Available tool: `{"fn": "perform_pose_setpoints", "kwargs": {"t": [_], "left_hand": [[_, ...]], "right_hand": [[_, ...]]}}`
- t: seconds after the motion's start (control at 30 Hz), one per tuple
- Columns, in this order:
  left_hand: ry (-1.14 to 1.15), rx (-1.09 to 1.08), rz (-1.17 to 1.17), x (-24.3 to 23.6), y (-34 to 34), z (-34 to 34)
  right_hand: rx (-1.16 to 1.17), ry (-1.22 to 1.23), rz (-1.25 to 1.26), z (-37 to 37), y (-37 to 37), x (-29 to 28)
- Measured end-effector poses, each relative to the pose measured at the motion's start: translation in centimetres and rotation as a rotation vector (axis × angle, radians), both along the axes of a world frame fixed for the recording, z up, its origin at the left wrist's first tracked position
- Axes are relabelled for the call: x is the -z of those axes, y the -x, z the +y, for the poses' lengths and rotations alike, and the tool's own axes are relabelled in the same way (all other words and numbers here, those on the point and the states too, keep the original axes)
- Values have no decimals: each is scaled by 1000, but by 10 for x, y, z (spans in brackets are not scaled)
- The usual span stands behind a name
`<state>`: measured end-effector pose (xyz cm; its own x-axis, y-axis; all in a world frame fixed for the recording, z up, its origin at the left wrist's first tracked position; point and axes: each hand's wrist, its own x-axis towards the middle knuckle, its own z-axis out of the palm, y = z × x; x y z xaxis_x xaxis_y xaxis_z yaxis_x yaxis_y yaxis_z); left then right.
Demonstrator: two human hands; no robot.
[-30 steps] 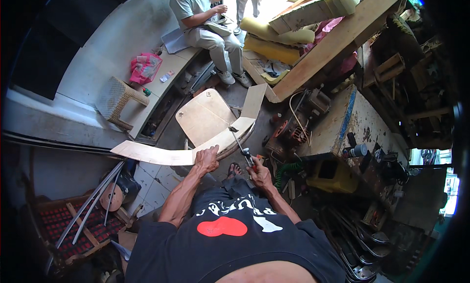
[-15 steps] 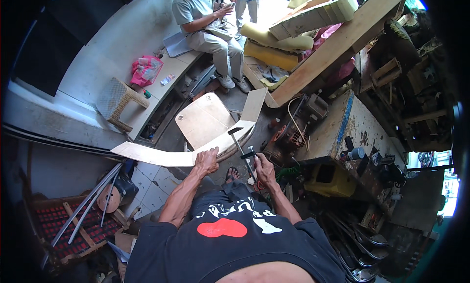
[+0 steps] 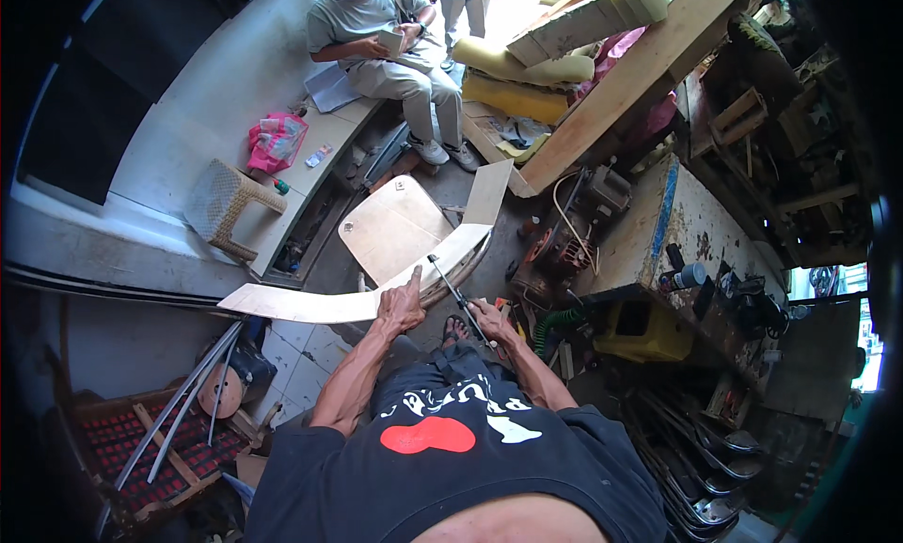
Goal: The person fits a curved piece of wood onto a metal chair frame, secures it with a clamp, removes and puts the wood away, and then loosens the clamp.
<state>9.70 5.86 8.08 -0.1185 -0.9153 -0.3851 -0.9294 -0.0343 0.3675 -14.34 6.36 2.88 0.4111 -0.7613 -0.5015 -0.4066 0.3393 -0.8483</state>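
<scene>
A long, curved pale wooden panel (image 3: 320,305) runs across in front of me, with an upright flat end at the right. My left hand (image 3: 402,310) is on its near edge, index finger stretched along its face and the other fingers curled at the edge. To the right, my right hand (image 3: 493,323) grips a bar clamp (image 3: 451,284), its bar slanting up and left so its far end lies over the panel. Past the panel is a pale seat board (image 3: 397,225) with rounded corners. A darker curved frame edge (image 3: 458,284) shows below the panel.
A seated person (image 3: 390,63) is on the ledge ahead, another standing behind. A woven stool (image 3: 229,204) and a pink bag (image 3: 277,141) are at left. A compressor (image 3: 564,242), a worn workbench (image 3: 701,233) and stacked metal frames (image 3: 687,458) fill the right.
The bar clamp has turned and its far end moved left and slightly down over the panel. My right hand lowered and shifted left. My left index finger has stretched out.
</scene>
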Motion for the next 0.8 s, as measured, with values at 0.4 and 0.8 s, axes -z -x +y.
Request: {"fn": "perform_pose_setpoints", "kwargs": {"t": [0.4, 0.8], "left_hand": [[-28, -13, 26, 8, -9, -1], [-38, -14, 105, -1, -11, -2]], "right_hand": [[-47, -25, 23, 16, 2, 17], [17, -234, -97, 19, 5, 40]]}}
